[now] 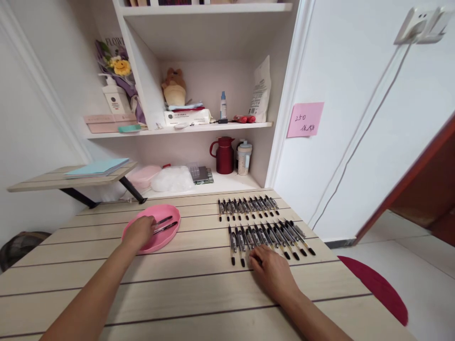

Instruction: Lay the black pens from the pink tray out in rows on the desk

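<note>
- Left hand [141, 233]: over the pink tray [165, 240], back upward, fingers bent down at the pens lying inside; from where one stands, whether the fingertips pinch a pen cannot be told.
- Pens in tray [165, 228]: two dark ones visible, slanting side by side, their left ends by the left hand's fingers.
- Pink tray: round, low-rimmed, set toward the far edge of the surface [185, 293], left of its middle.
- Right hand [272, 270]: low at the near side of the near row, fingers curled inward; whether they close on a pen is hidden.
- Near row of pens [272, 235]: black-ended, clear-barrelled, laid side by side and pointing roughly at the far edge; the row extends toward the right edge.
- Far row of pens [249, 206]: same kind, between the near row and the far edge, close to the far right corner.
- Raised stand [31, 179]: wooden top on black legs, at the far left corner; light blue papers [97, 167] on top.
- Shelf unit [199, 35], beyond the far edge: dark red jug [225, 156], pale cup [243, 158] beside it, white bundle [173, 179] farther left.
- Pink note [304, 120], handwritten: on the wall beyond the right edge.
- Red round item [380, 289]: below the right edge.
</note>
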`<state>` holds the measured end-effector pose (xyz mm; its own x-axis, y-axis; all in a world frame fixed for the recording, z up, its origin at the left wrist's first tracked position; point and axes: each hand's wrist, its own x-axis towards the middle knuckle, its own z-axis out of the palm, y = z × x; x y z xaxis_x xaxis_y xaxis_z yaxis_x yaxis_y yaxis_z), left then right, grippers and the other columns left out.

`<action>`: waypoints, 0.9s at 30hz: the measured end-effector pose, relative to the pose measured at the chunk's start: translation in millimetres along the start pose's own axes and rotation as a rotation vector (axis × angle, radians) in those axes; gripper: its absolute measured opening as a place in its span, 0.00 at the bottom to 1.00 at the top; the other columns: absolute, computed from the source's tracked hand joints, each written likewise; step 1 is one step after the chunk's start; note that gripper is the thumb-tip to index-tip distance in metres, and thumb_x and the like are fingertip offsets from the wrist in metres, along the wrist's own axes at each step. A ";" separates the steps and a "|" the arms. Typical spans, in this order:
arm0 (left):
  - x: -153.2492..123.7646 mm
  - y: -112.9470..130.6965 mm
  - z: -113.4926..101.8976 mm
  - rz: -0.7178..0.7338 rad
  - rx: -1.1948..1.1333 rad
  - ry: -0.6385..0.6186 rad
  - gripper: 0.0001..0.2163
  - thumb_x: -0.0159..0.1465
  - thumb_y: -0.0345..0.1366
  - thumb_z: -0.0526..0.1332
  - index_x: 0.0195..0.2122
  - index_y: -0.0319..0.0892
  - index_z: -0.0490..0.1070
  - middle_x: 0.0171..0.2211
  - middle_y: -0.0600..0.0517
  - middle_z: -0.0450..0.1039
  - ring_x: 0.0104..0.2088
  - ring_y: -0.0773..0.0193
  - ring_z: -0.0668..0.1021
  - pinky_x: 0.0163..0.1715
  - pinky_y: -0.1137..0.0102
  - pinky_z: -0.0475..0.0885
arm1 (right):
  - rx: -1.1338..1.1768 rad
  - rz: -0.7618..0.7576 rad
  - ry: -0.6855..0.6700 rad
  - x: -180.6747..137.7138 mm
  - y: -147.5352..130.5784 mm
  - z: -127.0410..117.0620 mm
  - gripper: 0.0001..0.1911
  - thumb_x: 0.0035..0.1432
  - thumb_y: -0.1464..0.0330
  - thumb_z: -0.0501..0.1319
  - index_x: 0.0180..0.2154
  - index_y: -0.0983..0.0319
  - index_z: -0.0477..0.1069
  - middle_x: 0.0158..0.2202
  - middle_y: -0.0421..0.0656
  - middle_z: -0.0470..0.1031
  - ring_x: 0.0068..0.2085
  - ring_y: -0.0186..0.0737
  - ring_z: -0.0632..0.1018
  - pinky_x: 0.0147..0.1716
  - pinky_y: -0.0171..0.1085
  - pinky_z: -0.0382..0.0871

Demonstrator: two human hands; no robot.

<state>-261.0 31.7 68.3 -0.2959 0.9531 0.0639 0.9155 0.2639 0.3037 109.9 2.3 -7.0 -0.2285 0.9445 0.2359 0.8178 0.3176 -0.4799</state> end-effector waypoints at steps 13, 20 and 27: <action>-129.0 155.0 78.6 -0.033 -1.358 -0.487 0.08 0.52 0.36 0.58 0.27 0.42 0.58 0.17 0.62 0.58 0.12 0.77 0.61 0.11 0.81 0.53 | 1.166 0.184 -0.034 25.3 -58.1 1.5 0.17 0.46 0.55 0.58 0.26 0.64 0.65 0.20 0.37 0.65 0.22 0.30 0.65 0.22 0.30 0.56; -128.2 152.3 110.1 -0.093 -1.377 -0.341 0.10 0.53 0.40 0.58 0.27 0.41 0.59 0.18 0.59 0.63 0.10 0.79 0.59 0.08 0.81 0.48 | 1.259 0.235 -0.042 27.6 -52.1 27.8 0.17 0.45 0.56 0.60 0.20 0.64 0.61 0.15 0.34 0.60 0.17 0.26 0.60 0.17 0.29 0.51; -128.3 149.0 108.1 -0.056 -1.506 -0.570 0.11 0.55 0.42 0.57 0.32 0.40 0.63 0.21 0.56 0.67 0.11 0.78 0.62 0.09 0.80 0.52 | 1.291 0.218 -0.098 29.6 -48.7 23.3 0.18 0.49 0.55 0.56 0.25 0.64 0.64 0.17 0.35 0.64 0.19 0.28 0.65 0.20 0.28 0.56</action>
<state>-57.2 -35.2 2.6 0.1315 0.9670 -0.2184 -0.2810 0.2476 0.9272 51.0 16.8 3.6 -0.2381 0.9711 0.0152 -0.2363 -0.0428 -0.9707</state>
